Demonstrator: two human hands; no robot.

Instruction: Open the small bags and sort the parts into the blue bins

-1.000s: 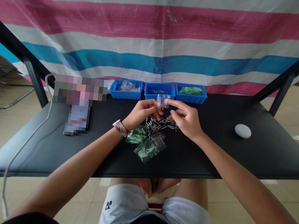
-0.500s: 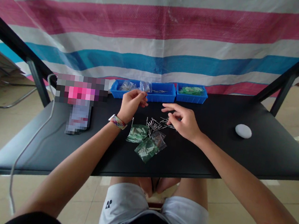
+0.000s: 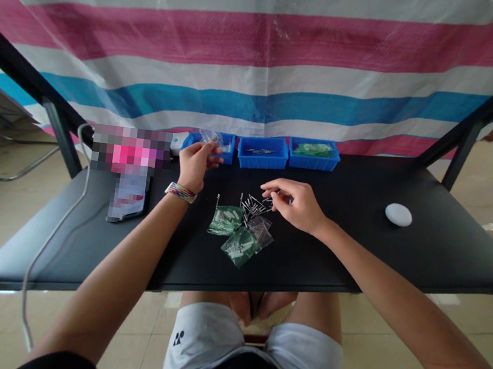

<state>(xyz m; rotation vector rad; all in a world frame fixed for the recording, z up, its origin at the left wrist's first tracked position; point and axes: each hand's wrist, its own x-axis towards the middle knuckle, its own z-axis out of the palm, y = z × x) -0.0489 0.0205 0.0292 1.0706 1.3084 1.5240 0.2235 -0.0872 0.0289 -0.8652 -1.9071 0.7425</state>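
Observation:
My left hand (image 3: 195,165) is over the left blue bin (image 3: 227,157), its fingers closed on a small clear plastic bag (image 3: 211,137). What lies inside the bag is too small to make out. My right hand (image 3: 301,208) hovers at the right side of a loose pile of thin metal pins (image 3: 253,206). Its fingers are stretched forward and slightly bent, the thumb a little apart, with no held thing visible. Just in front of the pile lie green-tinted bags (image 3: 242,247) with pale pieces inside and a clear bag (image 3: 261,229).
A middle blue bin (image 3: 262,161) holds a few pins, and a right blue bin (image 3: 313,161) holds green bags. A white oval object (image 3: 398,215) sits at the right. A blurred-out phone (image 3: 130,197) and a white cable (image 3: 58,215) are at the left of the black table (image 3: 330,272).
My left hand has moved left with the clear bag, from the middle bin to the left bin. My right hand has shifted slightly left and down toward the pins.

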